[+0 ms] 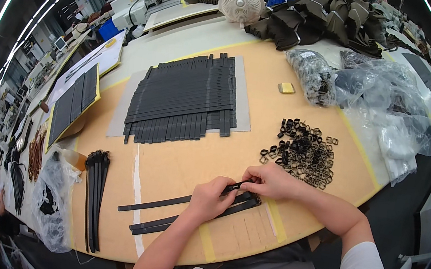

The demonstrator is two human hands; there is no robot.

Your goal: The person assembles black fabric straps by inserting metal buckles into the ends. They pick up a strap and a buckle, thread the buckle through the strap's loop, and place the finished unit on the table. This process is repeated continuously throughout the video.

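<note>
Two hands meet at the lower centre of the frame, over the near edge of the bench. The left hand is closed around the end of a black strap, fingers curled and pinching it just where it meets the right hand. The right hand pinches a small dark buckle ring at that same strap end, thumb and forefinger pressed together on it. By the look of it, the step in hand is threading the ring onto the strap end; the next move calls for a steady feed of the strap tip through the ring's slot, with the left hand keeping the strap flat.

Two more loose straps lie just below, slanting toward lower left. Right of the hands, near, sits a heap of buckle rings. Above centre a layered stack of cut straps rests on a grey board. At lower left lies a bundle of finished straps; upper right holds clear bags of hardware.
</note>
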